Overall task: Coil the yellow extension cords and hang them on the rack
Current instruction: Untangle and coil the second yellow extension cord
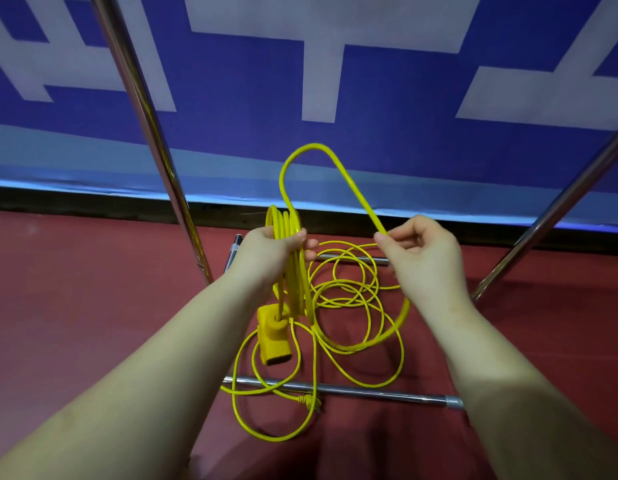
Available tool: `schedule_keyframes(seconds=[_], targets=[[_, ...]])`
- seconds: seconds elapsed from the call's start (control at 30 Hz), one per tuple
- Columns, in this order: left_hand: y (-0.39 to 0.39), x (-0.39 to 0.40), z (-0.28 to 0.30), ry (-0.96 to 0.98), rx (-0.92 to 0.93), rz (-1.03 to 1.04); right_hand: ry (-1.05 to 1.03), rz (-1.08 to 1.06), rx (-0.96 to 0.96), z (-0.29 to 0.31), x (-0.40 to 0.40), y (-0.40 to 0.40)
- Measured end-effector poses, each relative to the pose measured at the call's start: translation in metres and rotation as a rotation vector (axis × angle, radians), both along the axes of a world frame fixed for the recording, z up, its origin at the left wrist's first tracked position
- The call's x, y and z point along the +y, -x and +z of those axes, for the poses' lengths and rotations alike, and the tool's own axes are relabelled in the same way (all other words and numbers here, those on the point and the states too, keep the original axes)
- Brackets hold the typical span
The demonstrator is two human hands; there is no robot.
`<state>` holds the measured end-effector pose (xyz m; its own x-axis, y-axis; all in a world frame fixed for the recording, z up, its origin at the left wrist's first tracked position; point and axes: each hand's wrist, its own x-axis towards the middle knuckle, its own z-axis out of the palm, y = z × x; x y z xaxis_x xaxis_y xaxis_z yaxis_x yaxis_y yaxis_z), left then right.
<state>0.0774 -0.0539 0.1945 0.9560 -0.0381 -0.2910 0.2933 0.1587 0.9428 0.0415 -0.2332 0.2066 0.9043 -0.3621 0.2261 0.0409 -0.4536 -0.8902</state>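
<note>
Roughly, the coiling looks under way but far from finished. The left hand (276, 249) grips a bundle of several loops of the yellow cord (289, 258), its fingers curled round the strands, and the socket block (273, 336) at one end of the cord dangles just below that bundle. A fresh loop (314, 157) arches up from the bundle and comes down to the right hand (423, 252), which pinches the strand between thumb and fingertips (the other fingers are curled in behind it). From there the cord swings down in a wide curve to the floor (93, 289).

What is left, by my judgement, is most of the job: a loose tangle of cord (349, 299) lies on the red floor between the arms, draped over the lower bar (370, 393) of the metal rack (151, 140), with the plug (309, 400) resting against that bar. Nothing hangs on the rack yet as far as this view shows. Whether the tangle is one cord or more, I cannot tell.
</note>
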Motion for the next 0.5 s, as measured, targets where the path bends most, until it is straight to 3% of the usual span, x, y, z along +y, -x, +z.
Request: schedule_keyframes(seconds=[0.13, 0.27, 0.37, 0.5], targets=[[0.001, 0.004, -0.002, -0.154, -0.039, -0.045, 0.298, -0.06, 0.017, 0.0, -0.007, 0.001], [0.001, 0.009, 0.001, -0.242, -0.093, -0.049, 0.532, -0.017, 0.334, 0.002, -0.011, 0.001], [0.001, 0.011, 0.003, -0.273, -0.126, -0.051, 0.675, 0.14, 0.547, 0.004, -0.003, 0.002], [0.003, 0.011, 0.004, -0.264, -0.151, -0.071, 0.87, 0.484, 0.692, 0.011, 0.006, 0.007]])
